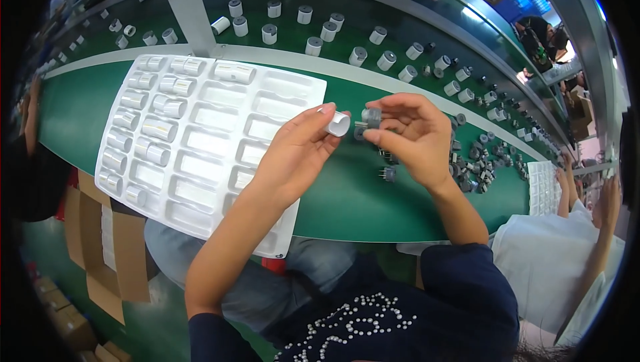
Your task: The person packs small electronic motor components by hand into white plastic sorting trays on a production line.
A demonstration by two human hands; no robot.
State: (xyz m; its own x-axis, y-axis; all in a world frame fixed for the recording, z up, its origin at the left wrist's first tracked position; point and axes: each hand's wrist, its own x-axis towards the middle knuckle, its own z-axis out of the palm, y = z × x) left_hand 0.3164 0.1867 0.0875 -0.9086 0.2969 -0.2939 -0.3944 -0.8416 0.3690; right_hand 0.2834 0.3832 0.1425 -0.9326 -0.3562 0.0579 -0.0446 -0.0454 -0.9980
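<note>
My left hand (293,152) grips a short, hollow white plastic sleeve (339,125), its open end facing right. A few centimetres away, my right hand (420,139) pinches a round grey plug base (372,119) between thumb and fingers, with metal pins pointing left toward the sleeve. The two parts are apart. Beneath my left forearm lies a white moulded tray (207,141); white cylinders fill many of its left compartments, while several others hold nothing. Below my right hand, a loose grey pinned part (388,175) rests on the green tabletop (353,212).
Many grey pinned parts (477,165) lie heaped to the right. Beyond a pale rail, white cylinders with grey ends (313,46) stand on a green conveyor. A metal post (181,9) rises behind the tray. An open cardboard box (133,255) sits lower left; a co-worker's white shirt (540,262) is at right.
</note>
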